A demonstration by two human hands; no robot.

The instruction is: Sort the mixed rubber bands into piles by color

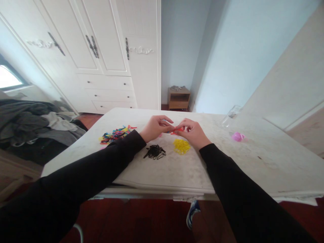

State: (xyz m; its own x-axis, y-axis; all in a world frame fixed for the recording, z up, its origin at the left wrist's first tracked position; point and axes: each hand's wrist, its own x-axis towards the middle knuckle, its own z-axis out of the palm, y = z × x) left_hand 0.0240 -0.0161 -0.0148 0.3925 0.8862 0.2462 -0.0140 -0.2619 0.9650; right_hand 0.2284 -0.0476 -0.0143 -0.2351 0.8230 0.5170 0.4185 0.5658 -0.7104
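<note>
Although raised white scrollwork (141,50) curls across its outer doors like script, I cannot read it as letters; the white wardrobe (145,20) is the largest item, standing beyond my desk (164,172). The desk's pale top is stained with greyish marks. To its left lies a heap of dark and light clothes (27,118); beyond its far edge stands a small wooden cabinet (179,100). My left hand (154,129), fingers curved, meets my right hand (192,132), fingers drawn narrowly together, above the middle of the desk. Whether either grips a band I cannot tell. A clear container (231,115) lies to the right, and a bright pink bundle (238,136) rests near it. The bands are slender and sorted partly by colour: a mixed heap (113,135) beside my left forearm, in red, blue, yellow and black; a tangle of black bands (155,152), some open loops, between my forearms; a compact mound of yellow bands (181,147) by my right wrist; and, smallest in view, glossy red bands (180,129) at my fingertips.
</note>
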